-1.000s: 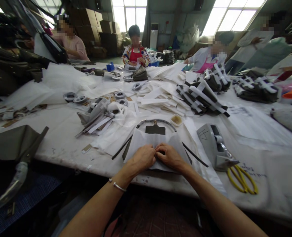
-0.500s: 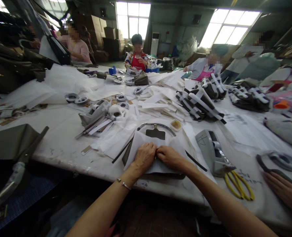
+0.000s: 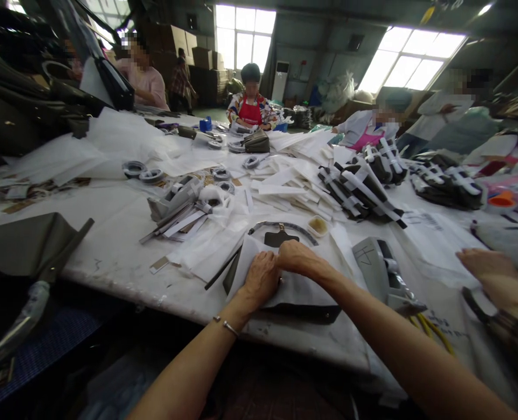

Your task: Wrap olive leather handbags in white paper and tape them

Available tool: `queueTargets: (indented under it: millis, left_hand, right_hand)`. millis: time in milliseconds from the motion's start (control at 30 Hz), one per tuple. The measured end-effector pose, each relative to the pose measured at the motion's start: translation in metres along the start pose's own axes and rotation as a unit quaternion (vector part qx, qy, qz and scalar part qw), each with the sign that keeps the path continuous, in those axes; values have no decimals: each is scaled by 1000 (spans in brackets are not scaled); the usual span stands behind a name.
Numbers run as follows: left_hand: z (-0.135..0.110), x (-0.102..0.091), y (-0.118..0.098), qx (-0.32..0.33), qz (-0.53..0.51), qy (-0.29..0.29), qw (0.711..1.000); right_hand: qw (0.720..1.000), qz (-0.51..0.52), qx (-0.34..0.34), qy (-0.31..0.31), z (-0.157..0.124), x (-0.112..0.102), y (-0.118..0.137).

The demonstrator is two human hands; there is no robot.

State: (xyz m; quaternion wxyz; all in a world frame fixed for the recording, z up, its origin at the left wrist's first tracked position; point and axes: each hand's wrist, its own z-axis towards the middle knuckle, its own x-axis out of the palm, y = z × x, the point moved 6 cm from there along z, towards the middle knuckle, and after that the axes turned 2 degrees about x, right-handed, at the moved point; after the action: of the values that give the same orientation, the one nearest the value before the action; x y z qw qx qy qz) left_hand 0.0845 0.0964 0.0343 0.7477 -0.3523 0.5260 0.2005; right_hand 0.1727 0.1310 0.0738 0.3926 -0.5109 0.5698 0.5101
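Note:
A dark handbag point(image 3: 335, 315) lies on the table before me, with a thin white wrapping sheet point(image 3: 305, 294) over its front. Its curved, wrapped handle point(image 3: 263, 226) and a dark tag point(image 3: 280, 238) stick out at the far side. Over the bag, my left hand point(image 3: 263, 275) has its fingers curled on the sheet. My right hand point(image 3: 300, 258) is closed just beside it, its fingertips touching the left hand's fingers and gripping the sheet there. The fingertips of both are partly hidden. Between the hands and the bag's front, a small shiny spot shows.
To the right stand a grey bag piece point(image 3: 375, 268) and yellow-handled scissors point(image 3: 434, 332). A co-worker's hand point(image 3: 489, 265) reaches in at the right edge. Wrapped dark bags point(image 3: 359, 189), white sheets point(image 3: 285, 186) and a small tub point(image 3: 317, 226) lie beyond. Several people work around the table.
My right hand has shifted up and over toward the left hand, its wrist raised. The sheet's middle is more drawn in. The co-worker's hand at right has moved up.

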Motion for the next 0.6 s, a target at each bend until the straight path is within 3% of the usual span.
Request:
queueTargets:
  millis: [167, 367, 467, 600]
  left_hand:
    - [-1, -6, 0, -12, 9, -12, 1000]
    - [-1, -9, 6, -39, 53, -69, 995]
    - [1, -8, 12, -67, 61, -74, 993]
    - [4, -7, 16, -71, 79, -69, 992]
  right_hand:
    - [995, 33, 35, -88, -17, 10, -31]
    - [983, 32, -35, -177, -32, 27, -25]
    - [980, 16, -52, -191, -34, 30, -23]
    - [982, 14, -17, -189, -32, 31, -28]
